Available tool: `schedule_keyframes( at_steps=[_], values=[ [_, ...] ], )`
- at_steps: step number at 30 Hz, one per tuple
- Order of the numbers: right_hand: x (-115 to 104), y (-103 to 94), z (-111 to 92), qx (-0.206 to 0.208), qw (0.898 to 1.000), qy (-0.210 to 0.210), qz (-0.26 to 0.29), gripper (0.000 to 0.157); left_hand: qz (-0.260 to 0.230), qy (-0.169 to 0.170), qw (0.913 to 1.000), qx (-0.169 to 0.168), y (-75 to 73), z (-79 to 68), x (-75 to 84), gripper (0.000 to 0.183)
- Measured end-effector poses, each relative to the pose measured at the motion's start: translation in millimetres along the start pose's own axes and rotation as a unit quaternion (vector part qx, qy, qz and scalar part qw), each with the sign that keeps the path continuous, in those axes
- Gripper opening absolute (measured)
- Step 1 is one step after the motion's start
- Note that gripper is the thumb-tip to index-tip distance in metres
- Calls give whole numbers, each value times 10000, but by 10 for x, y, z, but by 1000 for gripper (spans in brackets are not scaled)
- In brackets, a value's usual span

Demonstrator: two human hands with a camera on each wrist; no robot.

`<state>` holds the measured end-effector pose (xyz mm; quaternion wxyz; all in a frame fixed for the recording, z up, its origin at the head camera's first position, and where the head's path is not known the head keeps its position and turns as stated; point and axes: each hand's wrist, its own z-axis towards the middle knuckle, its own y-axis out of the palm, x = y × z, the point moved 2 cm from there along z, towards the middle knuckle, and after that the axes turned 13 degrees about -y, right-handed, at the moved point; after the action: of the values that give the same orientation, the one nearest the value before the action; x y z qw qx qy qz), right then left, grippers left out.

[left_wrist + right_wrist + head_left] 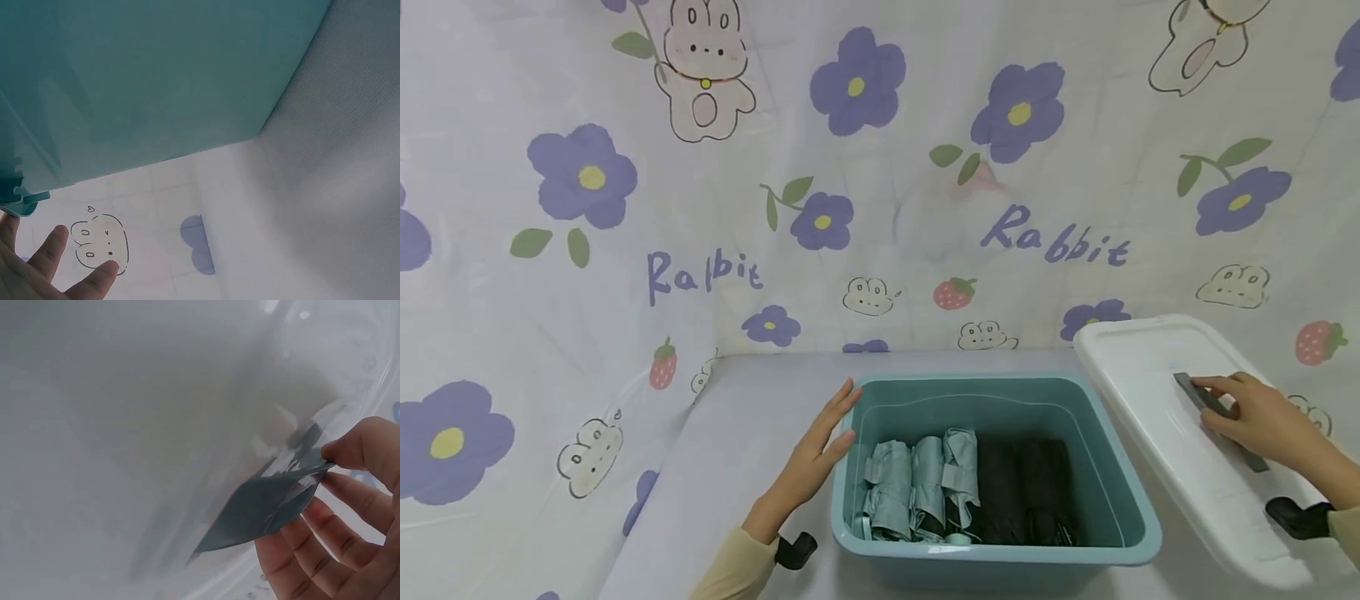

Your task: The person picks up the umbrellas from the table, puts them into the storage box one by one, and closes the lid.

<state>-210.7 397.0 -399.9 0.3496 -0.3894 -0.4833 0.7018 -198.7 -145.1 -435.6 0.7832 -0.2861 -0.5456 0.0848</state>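
A teal storage bin (1000, 552) stands on the table with rolled fabric bundles inside, looking like folded umbrellas. Several light blue-grey bundles (891, 487) lie on the left, beside black ones (1045, 483). My left hand (812, 454) is at the bin's left rim, fingers spread and mostly straight; in the left wrist view its fingertips are close to the bin wall (156, 81). My right hand (1247, 412) grips the dark grey handle (1255, 461) of a white lid (1150, 371), tilted to the right of the bin. Thumb and fingers pinch the handle (250, 512) in the right wrist view.
Pale cloth (760, 400) covers the table. Behind and to the left hangs a white curtain (887, 175) printed with purple flowers, rabbits and strawberries. The lid's near end reaches close to the bin's right side.
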Motion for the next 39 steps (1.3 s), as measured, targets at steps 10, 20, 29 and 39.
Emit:
schedule_keyframes(
  at_steps=[10,20,29,39],
  values=[
    [-173,-289,167,295,9961,-825,36,43,-42,34,10000,21,-20,-4,33,51],
    [-339,-411,228,532,9865,-1546,87,50,-71,40,10000,8,-12,-21,15,51],
    [-524,-432,319,601,9772,-1992,414,52,-101,42,9999,-51,-3,-5,-4,51],
    [-851,-406,450,204,9645,-2510,795,48,-251,32,9996,-149,9,28,-42,51]
  ],
)
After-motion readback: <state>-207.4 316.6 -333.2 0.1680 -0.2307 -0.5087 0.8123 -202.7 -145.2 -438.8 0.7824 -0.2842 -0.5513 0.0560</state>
